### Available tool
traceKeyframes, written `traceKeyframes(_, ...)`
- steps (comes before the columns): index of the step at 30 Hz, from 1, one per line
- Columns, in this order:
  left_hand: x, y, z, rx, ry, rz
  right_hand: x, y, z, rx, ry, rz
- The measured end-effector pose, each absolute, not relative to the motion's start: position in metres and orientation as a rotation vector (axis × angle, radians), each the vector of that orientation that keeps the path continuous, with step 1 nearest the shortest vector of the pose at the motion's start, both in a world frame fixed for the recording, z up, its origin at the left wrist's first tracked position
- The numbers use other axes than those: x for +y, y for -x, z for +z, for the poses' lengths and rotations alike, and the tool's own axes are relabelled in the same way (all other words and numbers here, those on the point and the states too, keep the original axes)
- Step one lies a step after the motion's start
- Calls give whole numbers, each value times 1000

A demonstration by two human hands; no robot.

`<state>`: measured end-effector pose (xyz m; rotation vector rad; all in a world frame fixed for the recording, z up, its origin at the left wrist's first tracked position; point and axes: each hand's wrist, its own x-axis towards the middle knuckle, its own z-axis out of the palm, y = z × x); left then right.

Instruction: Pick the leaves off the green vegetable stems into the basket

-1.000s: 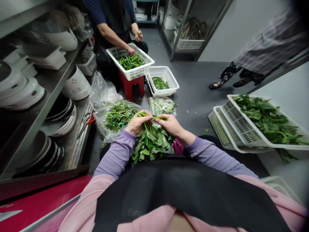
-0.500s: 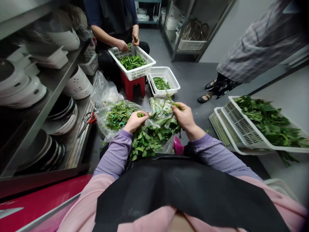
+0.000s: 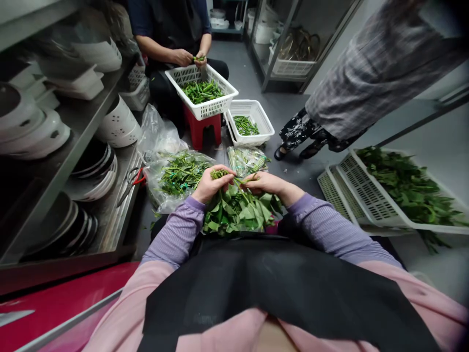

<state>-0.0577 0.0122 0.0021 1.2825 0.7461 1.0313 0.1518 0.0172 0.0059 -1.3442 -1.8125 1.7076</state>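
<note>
My left hand [image 3: 211, 185] is closed around a small bunch of green stems [image 3: 219, 173], their cut ends pointing up. Just to its right, my right hand [image 3: 270, 184] pinches a leafy green stem that reaches across toward the left fingers. Beneath both hands lies a heap of leafy greens [image 3: 238, 211] in front of my black apron. Left of the hands, a clear plastic bag [image 3: 156, 188] holds more cut green stems [image 3: 183, 173]. Beyond the hands is another clear bag of pale green stems [image 3: 247, 160].
A co-worker's hands [image 3: 190, 57] handle green peppers over a white basket [image 3: 216, 108] on a red stool [image 3: 196, 129]. Another white basket [image 3: 266, 132] holds peppers. Tilted baskets of greens [image 3: 381, 195] stand right. Someone in plaid [image 3: 351, 83] stands nearby. Scissors [image 3: 130, 186] lie left, by shelved dishes.
My right hand has come down and left with its stem, closer to my left hand. The person in plaid has stepped leftward. The co-worker's hands have come together over the basket.
</note>
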Motion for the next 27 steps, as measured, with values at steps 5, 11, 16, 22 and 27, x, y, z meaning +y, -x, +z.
traceKeyframes(5,18,59,-1,931,-1397,1069,5,-136,8,-1866,1366,1079)
traceKeyframes(11,18,58,-1,958,-1447,1055,-8,-126,7,-1970,1273,1133)
traceKeyframes(16,11,53,0,957,-1445,1099,-8,-122,-3,-1508,1360,1290)
traceKeyframes(22,13,59,4,756,-1181,1236,3,-156,-25,-945,1473,1477)
traceKeyframes(27,20,61,-3,633,-1004,1136,-6,-161,-22,-1236,1262,1933)
